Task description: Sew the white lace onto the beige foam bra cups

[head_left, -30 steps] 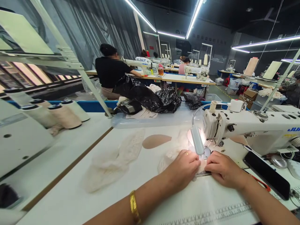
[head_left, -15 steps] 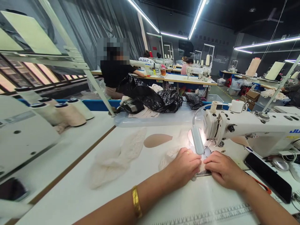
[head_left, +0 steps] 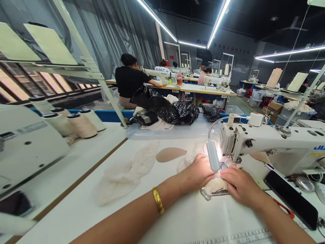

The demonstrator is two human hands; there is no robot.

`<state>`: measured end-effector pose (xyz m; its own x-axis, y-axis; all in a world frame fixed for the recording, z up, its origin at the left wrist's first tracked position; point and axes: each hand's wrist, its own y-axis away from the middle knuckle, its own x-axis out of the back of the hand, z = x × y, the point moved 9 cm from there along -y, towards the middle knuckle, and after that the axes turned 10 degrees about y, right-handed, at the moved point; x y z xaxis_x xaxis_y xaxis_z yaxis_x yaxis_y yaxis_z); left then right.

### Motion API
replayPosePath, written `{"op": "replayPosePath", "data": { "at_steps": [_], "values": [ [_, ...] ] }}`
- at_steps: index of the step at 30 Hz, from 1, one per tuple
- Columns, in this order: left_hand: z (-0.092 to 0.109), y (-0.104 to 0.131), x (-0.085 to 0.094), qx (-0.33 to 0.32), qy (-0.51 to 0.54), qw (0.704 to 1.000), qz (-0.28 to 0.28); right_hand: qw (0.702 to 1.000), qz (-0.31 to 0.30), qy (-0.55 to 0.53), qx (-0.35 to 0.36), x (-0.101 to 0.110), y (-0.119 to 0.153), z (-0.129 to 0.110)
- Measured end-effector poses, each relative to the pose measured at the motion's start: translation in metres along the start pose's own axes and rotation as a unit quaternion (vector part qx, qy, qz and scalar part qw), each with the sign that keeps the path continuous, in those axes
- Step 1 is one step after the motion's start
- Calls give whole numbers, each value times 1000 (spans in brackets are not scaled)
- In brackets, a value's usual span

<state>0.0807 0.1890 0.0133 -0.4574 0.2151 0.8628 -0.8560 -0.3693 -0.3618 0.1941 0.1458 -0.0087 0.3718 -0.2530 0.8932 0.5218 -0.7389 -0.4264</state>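
At the needle area of a white sewing machine, my left hand and my right hand grip a piece of pale, sheer fabric. The left fingers are closed, partly behind the grey lamp that lights the spot. Facing them, the right fingertips pinch the fabric's right side. The needle and the exact stitching point are hidden. Beyond my left hand, pale lace bunches up. A beige teardrop-shaped piece lies flat, and another pale lace piece spreads to its left.
A black phone and orange-handled snips lie right of my right hand. A ruler strip runs along the front. Behind the table, a clear bin holds black plastic bags. Thread cones stand left; a co-worker sits ahead.
My left hand has moved slightly forward, away from me, and more of the pale fabric shows between the hands. My right hand stays nearly in place. The camera view has shifted slightly.
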Motion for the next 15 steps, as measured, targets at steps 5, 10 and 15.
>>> {"op": "replayPosePath", "data": {
  "at_steps": [5,10,15],
  "values": [
    [-4,0,-1,-4,11,1000,0,1000,1,-3,-10,0,1,-2],
    [2,-2,4,-9,22,1000,-7,999,-20,20,-27,-3,1,-2],
    [-4,-7,3,14,29,999,-26,998,-23,35,-36,-3,1,-1]
  ]
}}
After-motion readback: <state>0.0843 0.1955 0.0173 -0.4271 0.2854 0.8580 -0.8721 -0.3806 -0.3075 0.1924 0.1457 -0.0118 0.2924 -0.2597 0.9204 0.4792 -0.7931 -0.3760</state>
